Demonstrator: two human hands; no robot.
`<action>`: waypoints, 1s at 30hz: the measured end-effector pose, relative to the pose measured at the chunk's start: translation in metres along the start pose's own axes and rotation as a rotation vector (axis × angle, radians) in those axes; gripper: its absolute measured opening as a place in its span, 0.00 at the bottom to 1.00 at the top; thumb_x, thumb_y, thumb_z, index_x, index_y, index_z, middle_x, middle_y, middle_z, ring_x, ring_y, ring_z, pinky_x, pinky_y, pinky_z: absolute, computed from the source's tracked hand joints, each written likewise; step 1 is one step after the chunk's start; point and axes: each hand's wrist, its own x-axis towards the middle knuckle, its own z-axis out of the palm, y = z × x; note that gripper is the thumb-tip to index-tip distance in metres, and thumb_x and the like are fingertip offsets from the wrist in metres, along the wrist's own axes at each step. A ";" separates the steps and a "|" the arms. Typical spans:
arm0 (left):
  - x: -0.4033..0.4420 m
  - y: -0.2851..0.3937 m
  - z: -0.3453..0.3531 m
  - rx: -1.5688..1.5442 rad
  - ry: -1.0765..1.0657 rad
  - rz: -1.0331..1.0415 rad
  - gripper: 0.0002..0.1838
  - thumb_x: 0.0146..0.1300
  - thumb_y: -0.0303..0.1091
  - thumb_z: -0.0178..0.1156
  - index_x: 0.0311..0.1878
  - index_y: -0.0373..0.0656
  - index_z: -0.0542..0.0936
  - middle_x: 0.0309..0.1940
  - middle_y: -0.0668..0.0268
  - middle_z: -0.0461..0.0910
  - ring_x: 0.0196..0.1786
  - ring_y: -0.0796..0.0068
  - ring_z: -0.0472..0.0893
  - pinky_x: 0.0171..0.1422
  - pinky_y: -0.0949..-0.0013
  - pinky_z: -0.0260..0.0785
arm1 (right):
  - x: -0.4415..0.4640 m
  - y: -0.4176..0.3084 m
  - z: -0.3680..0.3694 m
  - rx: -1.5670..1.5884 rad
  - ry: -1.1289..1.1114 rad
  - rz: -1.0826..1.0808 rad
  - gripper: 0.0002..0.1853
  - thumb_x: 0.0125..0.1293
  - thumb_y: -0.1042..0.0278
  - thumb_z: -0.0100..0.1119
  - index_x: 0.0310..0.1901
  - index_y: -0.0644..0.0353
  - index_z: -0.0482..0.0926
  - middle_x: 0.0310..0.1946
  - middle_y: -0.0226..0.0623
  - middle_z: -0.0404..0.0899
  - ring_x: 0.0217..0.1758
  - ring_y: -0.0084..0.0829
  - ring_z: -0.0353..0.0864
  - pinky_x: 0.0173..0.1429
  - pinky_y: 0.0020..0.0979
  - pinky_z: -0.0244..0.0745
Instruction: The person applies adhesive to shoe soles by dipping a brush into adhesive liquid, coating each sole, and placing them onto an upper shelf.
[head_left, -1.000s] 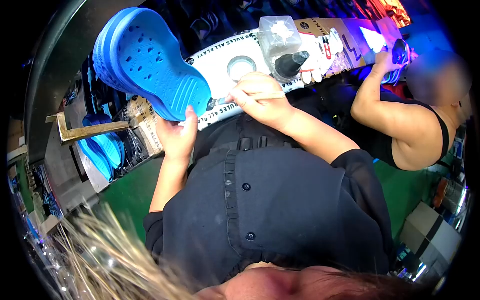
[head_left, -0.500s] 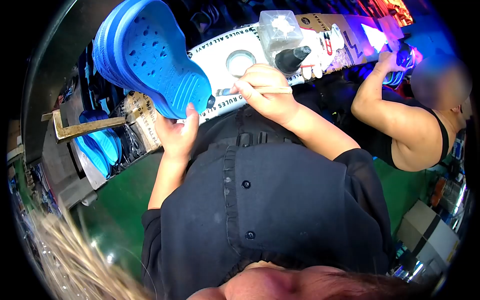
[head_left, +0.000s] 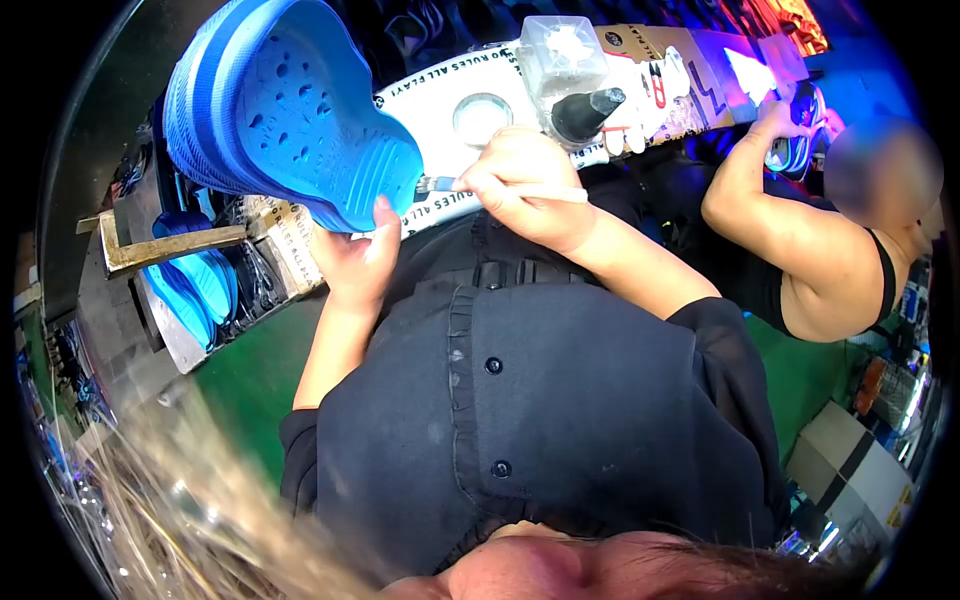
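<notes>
My left hand (head_left: 357,262) is closed on the near end of a stack of blue shoe soles (head_left: 325,110), the thumb on the top one. The top sole faces up, with small holes toward its wide end and ridges near my thumb. In my right hand (head_left: 530,185) is a small brush (head_left: 440,184) with a pale handle, pinched between the fingers. Its bristles are at the soles' near right edge; I cannot tell whether they touch. A round dish (head_left: 482,120) of whitish content lies beyond my right hand, beside a dark bottle with a nozzle (head_left: 588,115).
White printed paper (head_left: 420,95) covers the bench. A clear plastic box (head_left: 563,60) and red-handled snips (head_left: 657,85) stand farther right. At left are an angled wooden bar (head_left: 175,250) and more blue soles (head_left: 190,300). A co-worker (head_left: 800,210) handles a shoe at right.
The brush has moved left, from the paper beside the soles to their edge, with my right hand. The stack of soles has shifted slightly left.
</notes>
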 end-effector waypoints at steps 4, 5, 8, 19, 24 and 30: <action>0.002 0.000 0.004 -0.079 0.074 -0.031 0.17 0.51 0.21 0.59 0.46 0.33 0.70 0.36 0.60 0.77 0.38 0.72 0.78 0.46 0.71 0.69 | 0.001 -0.004 0.003 -0.019 -0.066 -0.029 0.07 0.53 0.69 0.59 0.21 0.59 0.78 0.17 0.32 0.74 0.21 0.31 0.73 0.30 0.31 0.65; 0.001 -0.002 0.004 -0.078 0.077 -0.032 0.17 0.51 0.21 0.59 0.46 0.33 0.70 0.36 0.60 0.77 0.38 0.72 0.78 0.46 0.71 0.69 | 0.000 -0.004 0.003 -0.018 -0.089 -0.026 0.07 0.53 0.69 0.59 0.21 0.60 0.78 0.18 0.33 0.75 0.21 0.32 0.73 0.30 0.31 0.65; -0.001 -0.007 0.001 -0.037 0.092 0.019 0.17 0.51 0.21 0.59 0.46 0.33 0.70 0.36 0.59 0.77 0.38 0.72 0.78 0.46 0.71 0.69 | -0.002 -0.001 -0.001 0.055 -0.043 -0.001 0.07 0.53 0.69 0.58 0.21 0.60 0.78 0.18 0.33 0.75 0.22 0.32 0.73 0.31 0.31 0.65; 0.001 -0.005 0.001 -0.001 0.093 0.028 0.17 0.51 0.22 0.60 0.46 0.32 0.71 0.38 0.57 0.77 0.39 0.70 0.78 0.47 0.69 0.69 | 0.000 -0.004 0.001 0.117 -0.073 0.047 0.09 0.57 0.70 0.55 0.23 0.63 0.79 0.18 0.35 0.75 0.22 0.33 0.74 0.30 0.31 0.66; 0.002 0.001 0.000 -0.040 0.069 -0.072 0.18 0.52 0.22 0.59 0.47 0.32 0.69 0.40 0.58 0.76 0.41 0.71 0.77 0.49 0.70 0.68 | 0.000 -0.009 0.000 0.216 0.033 0.241 0.09 0.59 0.73 0.52 0.24 0.64 0.79 0.19 0.35 0.77 0.21 0.30 0.73 0.29 0.27 0.67; 0.006 0.009 0.001 -0.105 0.070 -0.217 0.18 0.53 0.23 0.59 0.48 0.33 0.69 0.41 0.59 0.75 0.43 0.72 0.76 0.50 0.71 0.68 | 0.001 -0.008 -0.002 0.068 -0.032 0.106 0.08 0.59 0.74 0.53 0.25 0.65 0.80 0.20 0.35 0.78 0.24 0.30 0.75 0.31 0.28 0.68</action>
